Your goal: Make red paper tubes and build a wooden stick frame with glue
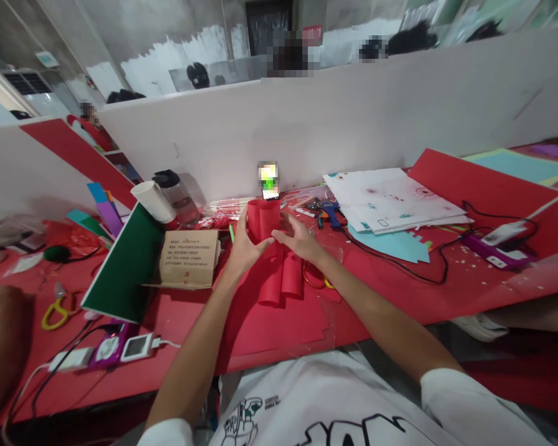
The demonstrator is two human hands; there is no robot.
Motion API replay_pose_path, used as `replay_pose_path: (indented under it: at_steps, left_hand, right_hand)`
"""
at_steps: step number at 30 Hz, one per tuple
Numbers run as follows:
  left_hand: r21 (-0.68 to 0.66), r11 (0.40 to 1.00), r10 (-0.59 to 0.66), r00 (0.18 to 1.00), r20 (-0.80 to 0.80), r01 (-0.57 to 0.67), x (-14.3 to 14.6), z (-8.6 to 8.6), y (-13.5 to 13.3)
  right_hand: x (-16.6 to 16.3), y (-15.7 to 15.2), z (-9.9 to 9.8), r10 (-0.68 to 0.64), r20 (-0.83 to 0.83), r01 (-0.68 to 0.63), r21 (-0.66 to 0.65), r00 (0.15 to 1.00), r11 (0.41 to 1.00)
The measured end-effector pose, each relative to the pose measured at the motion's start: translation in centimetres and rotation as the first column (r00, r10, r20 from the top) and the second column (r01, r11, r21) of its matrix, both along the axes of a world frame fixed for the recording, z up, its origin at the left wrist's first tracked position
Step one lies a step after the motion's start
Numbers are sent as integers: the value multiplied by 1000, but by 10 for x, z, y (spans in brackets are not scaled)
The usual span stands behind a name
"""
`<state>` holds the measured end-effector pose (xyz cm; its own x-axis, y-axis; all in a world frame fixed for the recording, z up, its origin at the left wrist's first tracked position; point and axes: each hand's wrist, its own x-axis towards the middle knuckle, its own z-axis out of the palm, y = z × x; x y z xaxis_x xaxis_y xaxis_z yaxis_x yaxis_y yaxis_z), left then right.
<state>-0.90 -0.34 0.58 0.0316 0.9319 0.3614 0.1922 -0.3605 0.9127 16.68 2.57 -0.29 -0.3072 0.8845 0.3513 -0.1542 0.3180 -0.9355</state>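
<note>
One bottle (182,199) holds liquid; left grip (248,248) clamps a red roll (255,218); right grip (302,238), I cannot tell.

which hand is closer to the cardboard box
Left. The left hand is just right of the cardboard box; the right hand is farther, across the red paper tubes.

A wide table with a smooth red covering (372,297) bears two rolled red paper tubes (292,275) at its middle. To their left stand a brown cardboard box with black print (188,260) and a clear bottle with a black lid (182,201); yellow-handled scissors (59,302) lie farther left. To the right, white printed sheets (393,195) partly overlap a light-blue paper sheet (390,245), near a purple-and-white power strip (495,255).
</note>
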Motion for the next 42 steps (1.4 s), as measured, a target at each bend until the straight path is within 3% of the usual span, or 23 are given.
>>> replay_pose_path:
  at_steps: [3, 7, 12, 19, 22, 28, 35, 42]
  left_hand:
    - [137, 991, 3, 997, -83, 8, 1, -1, -3]
    - [241, 969, -18, 985, -169, 59, 1, 0, -8]
    - [219, 968, -78, 978, -194, 120, 3, 4, -13]
    - [227, 966, -60, 961, -270, 125, 9, -2, -14]
    - [251, 962, -35, 958, -285, 110, 9, -3, -12]
    - [200, 980, 50, 988, -149, -19, 6, 4, -11]
    - [146, 989, 14, 987, -160, 9, 3, 7, -14]
    - [51, 999, 23, 982, -185, -13, -1, 5, -11]
  right_hand:
    - [-2, -2, 0, 46, -15, -45, 53, 999, 998]
    - [-5, -5, -4, 116, -77, -114, 26, 990, 993]
    - [-7, -14, -1, 140, -38, -138, 36, 989, 990]
    - [-10, -23, 3, 24, 87, -39, 180, 996, 983]
    - [-9, -22, 3, 15, 68, -27, 179, 998, 983]
    - [-1, -17, 5, 39, 5, -39, 211, 999, 977]
    - [3, -11, 5, -84, -1, 82, 253, 996, 964]
    - [7, -7, 6, -24, 18, 19, 246, 1000, 969]
